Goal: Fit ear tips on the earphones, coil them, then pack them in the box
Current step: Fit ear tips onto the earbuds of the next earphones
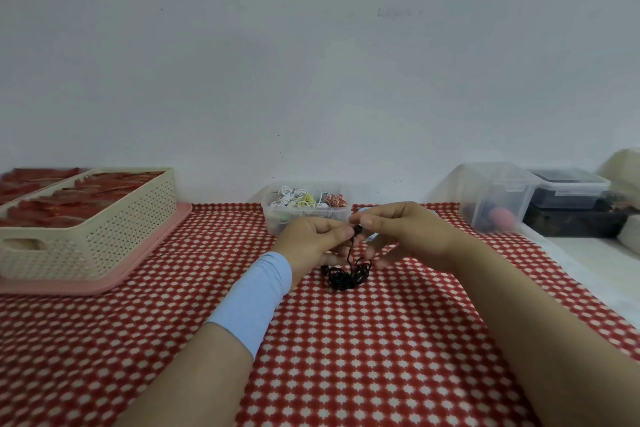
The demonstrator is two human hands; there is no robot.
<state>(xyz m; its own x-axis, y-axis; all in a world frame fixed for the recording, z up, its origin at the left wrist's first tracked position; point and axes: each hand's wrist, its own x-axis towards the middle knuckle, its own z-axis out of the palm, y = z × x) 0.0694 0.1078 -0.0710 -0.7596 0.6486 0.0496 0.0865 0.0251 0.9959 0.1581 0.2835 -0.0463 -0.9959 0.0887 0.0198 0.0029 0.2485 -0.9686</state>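
Here, black earphones (347, 274) form a loose tangle of thin cable on a red-and-white patterned cloth (381, 340), with one strand rising to a small round earbud (357, 228). The left hand (311, 239) pinches the bud from 9 o'clock, and the right hand (405, 236) pinches it from 3 o'clock. The tangle lies at 6 o'clock, just beneath the grip. A clear box (277, 218) of coiled earphones stands at 11 o'clock, behind the hands.

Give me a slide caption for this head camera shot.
Left hand and right hand pinch a black earbud over its tangled cable on red checked cloth.
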